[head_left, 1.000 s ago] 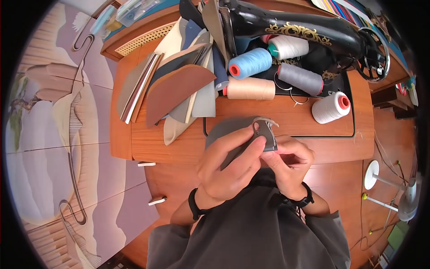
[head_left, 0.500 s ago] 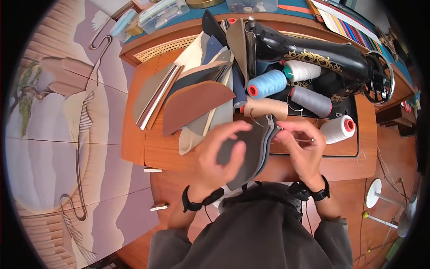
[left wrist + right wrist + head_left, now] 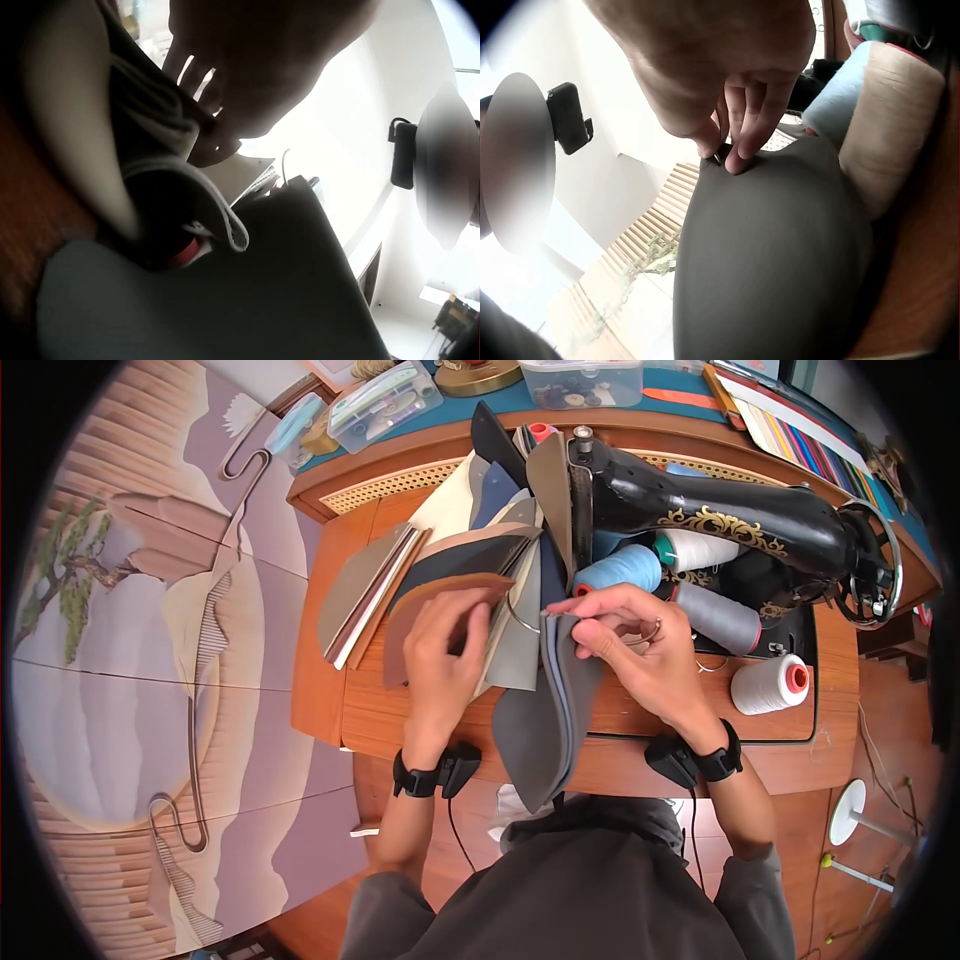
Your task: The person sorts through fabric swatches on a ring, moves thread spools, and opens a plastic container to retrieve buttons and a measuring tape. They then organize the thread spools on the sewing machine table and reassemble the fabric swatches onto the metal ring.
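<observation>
— Largest first?
— Table (image 3: pixel 372 715), black sewing machine (image 3: pixel 725 510) on top. Gray swatches (image 3: pixel 522 742) between hands.
— Grips?
— Right hand (image 3: pixel 645 652): pinching their upper end. Left hand (image 3: pixel 438 658): bent-fingered at brown swatch (image 3: pixel 398 635), grip unclear. Smallest: metal ring (image 3: pixel 517 618), between.

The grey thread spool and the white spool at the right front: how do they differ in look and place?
The grey spool lies among other spools beneath the sewing machine's arm; the white spool sits apart on the wood.
The white spool shows a round red end, the grey spool only a thin red edge.
Both carry wound thread.
</observation>
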A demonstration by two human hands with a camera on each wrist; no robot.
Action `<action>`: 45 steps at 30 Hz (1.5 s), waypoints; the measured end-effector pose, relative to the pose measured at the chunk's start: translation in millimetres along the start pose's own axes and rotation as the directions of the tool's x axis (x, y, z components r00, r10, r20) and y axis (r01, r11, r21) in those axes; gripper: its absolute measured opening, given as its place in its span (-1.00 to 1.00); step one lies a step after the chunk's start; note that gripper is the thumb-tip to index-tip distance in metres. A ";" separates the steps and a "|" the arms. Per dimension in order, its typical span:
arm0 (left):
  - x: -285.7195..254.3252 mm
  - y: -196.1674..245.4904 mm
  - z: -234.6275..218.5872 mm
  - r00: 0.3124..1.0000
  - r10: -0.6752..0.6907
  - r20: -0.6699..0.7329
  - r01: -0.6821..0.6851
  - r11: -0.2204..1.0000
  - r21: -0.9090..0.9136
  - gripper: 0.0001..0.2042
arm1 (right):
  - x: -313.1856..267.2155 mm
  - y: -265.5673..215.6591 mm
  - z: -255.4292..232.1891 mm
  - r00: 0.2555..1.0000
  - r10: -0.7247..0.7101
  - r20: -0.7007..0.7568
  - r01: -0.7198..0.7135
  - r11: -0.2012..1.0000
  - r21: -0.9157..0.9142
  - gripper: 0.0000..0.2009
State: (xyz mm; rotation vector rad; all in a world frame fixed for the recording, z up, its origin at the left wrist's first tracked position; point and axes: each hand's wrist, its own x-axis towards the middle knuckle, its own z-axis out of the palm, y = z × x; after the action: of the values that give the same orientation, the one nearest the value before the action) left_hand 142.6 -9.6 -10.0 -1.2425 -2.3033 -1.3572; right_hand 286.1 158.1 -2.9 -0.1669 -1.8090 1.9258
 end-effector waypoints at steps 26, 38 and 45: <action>-19.6 25.8 -13.4 0.987 0.151 0.047 -0.140 0.972 -0.188 -0.82 | -1.8 2.7 -11.7 0.943 0.274 0.190 -0.319 0.906 0.279 -0.79; -29.5 47.2 -17.3 0.971 0.173 0.168 -0.136 0.968 -0.209 -0.76 | -11.0 3.3 -4.4 0.998 0.005 0.056 -0.014 0.986 0.165 -0.87; -49.7 55.9 9.7 0.992 0.084 0.092 -0.058 0.966 -0.251 -0.46 | -11.1 15.1 7.6 0.982 -0.181 -0.055 0.188 0.960 0.206 -0.82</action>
State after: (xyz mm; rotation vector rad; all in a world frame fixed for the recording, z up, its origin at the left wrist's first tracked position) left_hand 217.5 -17.1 -6.7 -1.4848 -2.1795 -1.6321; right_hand 288.6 146.4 -19.2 0.0375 -1.5268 1.9503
